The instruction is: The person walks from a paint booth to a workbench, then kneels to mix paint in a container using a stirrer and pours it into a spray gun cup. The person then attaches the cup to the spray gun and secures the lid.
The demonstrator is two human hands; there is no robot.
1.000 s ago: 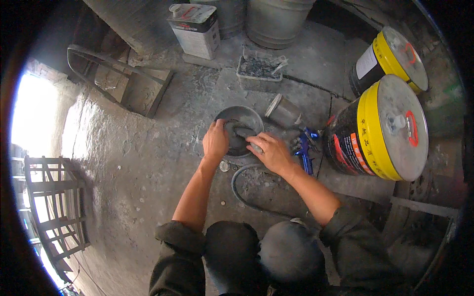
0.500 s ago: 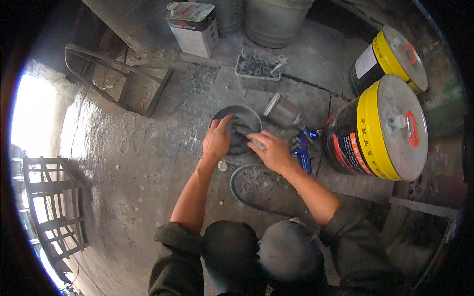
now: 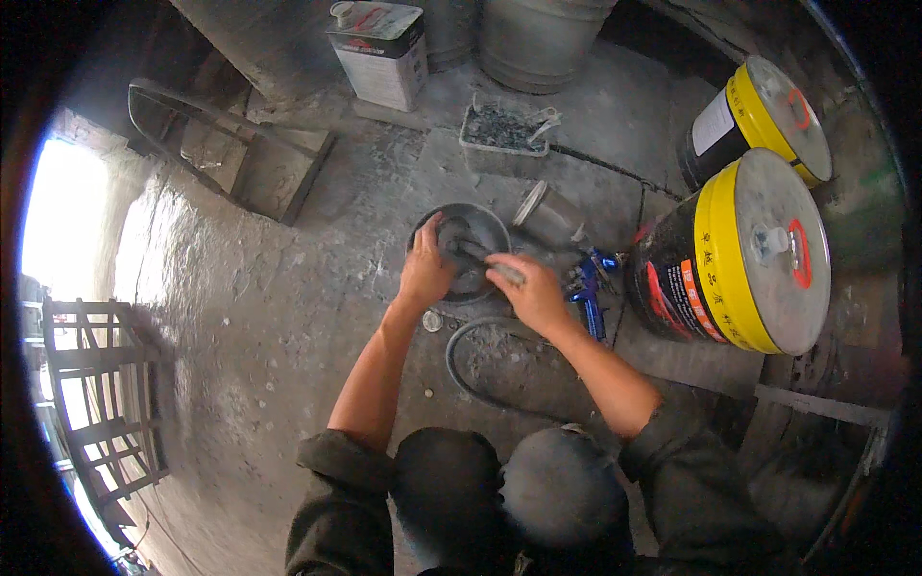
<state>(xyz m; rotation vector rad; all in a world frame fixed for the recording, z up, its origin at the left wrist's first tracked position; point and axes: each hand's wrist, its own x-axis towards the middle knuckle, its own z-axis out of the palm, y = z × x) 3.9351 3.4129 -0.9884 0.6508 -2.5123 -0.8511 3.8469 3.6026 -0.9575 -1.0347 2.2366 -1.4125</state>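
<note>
A round dark basin [image 3: 497, 230] stands on the floor with murky grey contents. My left hand [image 3: 425, 267] reaches into its left side, fingers bent around a dark shape that blur and shadow hide. From the right, my right hand [image 3: 533, 296] is closed on the pale handle of a small tool [image 3: 506, 275]; its working end is down in the basin and smeared by motion, so its kind does not show. Close to the right hand lie a clear plastic cup [image 3: 549, 213] on its side and a blue spray gun [image 3: 591, 298].
Two black drums with yellow bands [image 3: 725, 254] stand to the right. A metal can [image 3: 382, 67] and a tub of dark material [image 3: 504, 130] are beyond the basin. A hose [image 3: 466, 379] curves nearby. A metal-handled frame [image 3: 279, 178] lies far left; a slatted rack [image 3: 106, 398] stands at left.
My left hand has shifted slightly, its fingers straighter and less curled over the basin. The right hand has tilted a little at the basin's right edge, still gripping the tool.
</note>
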